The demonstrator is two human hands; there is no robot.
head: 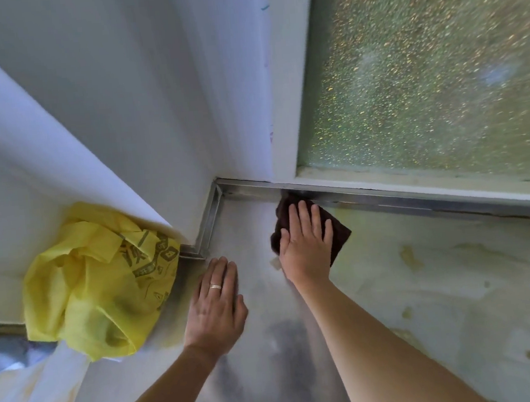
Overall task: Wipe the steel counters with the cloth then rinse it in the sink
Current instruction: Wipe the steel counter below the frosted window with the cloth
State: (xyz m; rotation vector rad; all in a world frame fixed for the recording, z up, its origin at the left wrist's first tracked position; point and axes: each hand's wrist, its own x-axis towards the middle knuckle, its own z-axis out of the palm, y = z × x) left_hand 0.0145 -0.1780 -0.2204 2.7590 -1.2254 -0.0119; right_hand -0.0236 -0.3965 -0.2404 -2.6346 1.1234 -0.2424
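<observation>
A dark brown cloth (340, 231) lies flat on the steel counter (424, 283), close to its raised back rim. My right hand (306, 245) presses palm-down on the cloth with the fingers spread, covering most of it. My left hand (217, 307), with a ring on one finger, rests flat on the bare counter to the left of the cloth and holds nothing. No sink is in view.
A crumpled yellow plastic bag (101, 285) sits at the counter's left end against a white wall. A frosted window (422, 74) in a white frame rises behind the back rim (385, 196). Yellowish stains mark the counter at the right.
</observation>
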